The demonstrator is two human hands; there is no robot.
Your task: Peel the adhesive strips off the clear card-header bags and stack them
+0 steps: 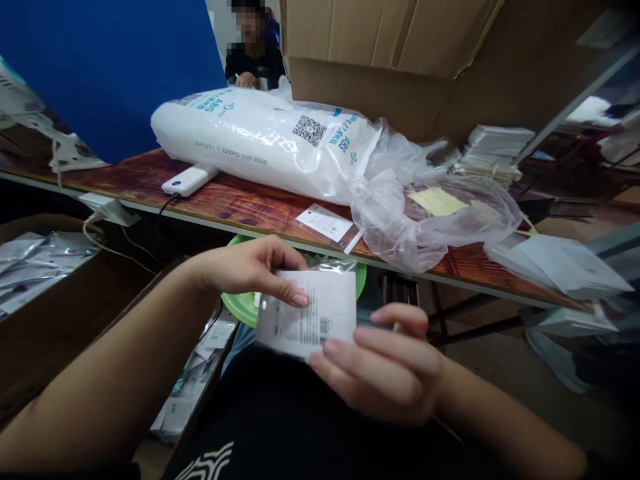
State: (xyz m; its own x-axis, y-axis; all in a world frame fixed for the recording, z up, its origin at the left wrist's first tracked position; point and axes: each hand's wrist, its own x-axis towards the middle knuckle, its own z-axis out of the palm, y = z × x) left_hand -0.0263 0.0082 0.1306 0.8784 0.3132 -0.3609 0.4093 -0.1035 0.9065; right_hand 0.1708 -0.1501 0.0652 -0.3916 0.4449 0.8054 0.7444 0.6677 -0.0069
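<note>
In front of my body is a white printed card in a clear plastic sleeve (335,297), with small text and a barcode on its face. My left hand (250,270) grips its upper left side, thumb lying across the print and fingers hidden behind. At the lower right corner, the fingertips of my right hand (395,367) close on the same sleeve; that hand is slightly blurred. Behind and under the card shows part of a green basin (243,308). Another sleeved card (325,223) lies on the wooden table edge just beyond.
A big white plastic sack (250,140) lies along the table (235,210), beside a white power bank (189,180) and a crumpled clear bag (400,220). Stacked cards (570,263) sit right. A carton (45,347) of sleeved cards stands left. A person (255,60) sits opposite.
</note>
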